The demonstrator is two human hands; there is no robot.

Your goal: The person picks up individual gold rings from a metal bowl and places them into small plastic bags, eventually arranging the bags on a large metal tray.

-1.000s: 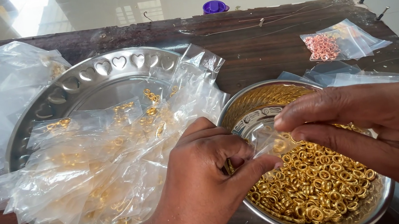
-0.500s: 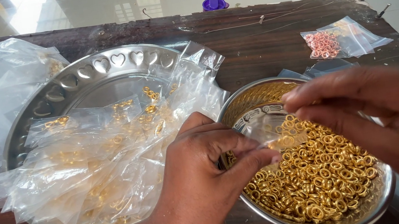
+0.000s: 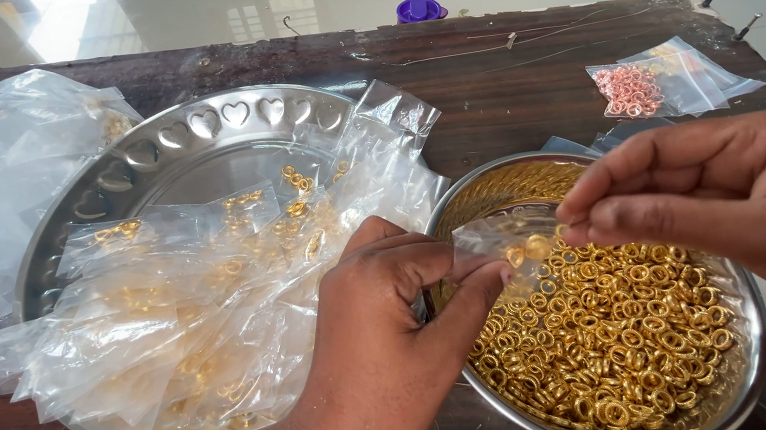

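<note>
From the head view, the left hand point(image 3: 391, 335) pinches a small clear pouch point(image 3: 499, 246) between thumb and forefinger, holding its mouth up over the steel bowl point(image 3: 755, 362); the right hand point(image 3: 735, 203) comes in from three o'clock with thumb and fingertips closed together at the pouch's mouth, apparently on a ring or two (too small to tell for sure, as the fingertips hide them); a few gold rings point(image 3: 612, 322) already show inside the pouch, and the great heap of them fills the bowl from its centre down to six o'clock; to do this well, I judge the pouch should stay directly above the bowl so that any dropped ring falls back into the heap, with its mouth kept spread by the left thumb and the right fingertips let go only once they are inside the opening; at nine o'clock of the bowl, touching its rim, sits a heart-embossed steel tray point(image 3: 189, 133) piled with filled pouches point(image 3: 176, 317); a packet of pink rings point(image 3: 632, 89) lies at one o'clock, well apart.
</note>
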